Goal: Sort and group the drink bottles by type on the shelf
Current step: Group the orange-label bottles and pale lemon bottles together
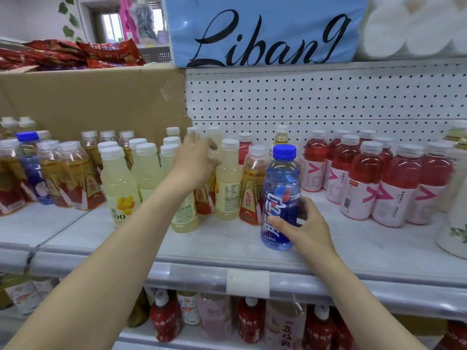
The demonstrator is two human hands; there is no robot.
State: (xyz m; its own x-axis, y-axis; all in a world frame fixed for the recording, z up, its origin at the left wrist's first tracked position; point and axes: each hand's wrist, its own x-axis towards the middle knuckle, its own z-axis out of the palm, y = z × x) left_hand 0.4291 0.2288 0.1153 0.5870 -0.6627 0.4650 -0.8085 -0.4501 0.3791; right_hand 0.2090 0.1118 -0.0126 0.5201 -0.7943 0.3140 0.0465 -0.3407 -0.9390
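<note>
My right hand (307,223) grips a blue bottle with a blue cap (280,195) that stands upright near the front of the white shelf (227,248). My left hand (195,160) reaches into the middle row and its fingers curl round the top of a bottle there, which they largely hide. Pale yellow bottles (118,183) with white caps stand left of that hand. Orange-labelled amber bottles (252,188) are mixed among them, and more (73,178) stand at the left. A second blue bottle (32,168) sits among those. Red drinks with pink labels (394,188) fill the right.
A cardboard box (88,102) with red snack packs stands behind the left bottles. A pegboard back wall (328,102) closes the shelf. A white floral pack (454,223) sits at the far right. Red and pink bottles (209,317) fill the lower shelf.
</note>
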